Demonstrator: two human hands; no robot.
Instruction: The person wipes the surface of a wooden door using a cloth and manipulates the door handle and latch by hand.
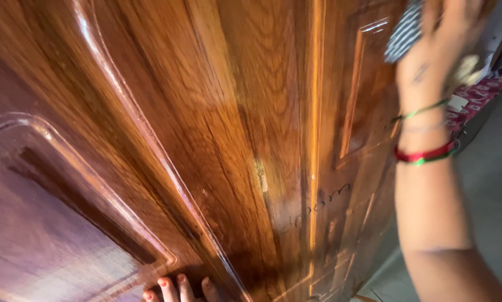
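A glossy brown wooden door point(217, 140) with raised panels fills most of the head view. My right hand point(446, 45) is raised at the top right, blurred, and grips a dark-and-white striped cloth point(404, 31) against the door's upper panel. Red and green bangles point(427, 154) circle that wrist. Only the fingertips of my left hand point(178, 288), with red nails, show at the bottom edge. They lie spread on the door and hold nothing. Some handwriting is scrawled on the door's lower right part.
A grey floor point(491, 190) lies to the right of the door. A red patterned fabric point(480, 92) sits beyond my right wrist, next to a dark edge.
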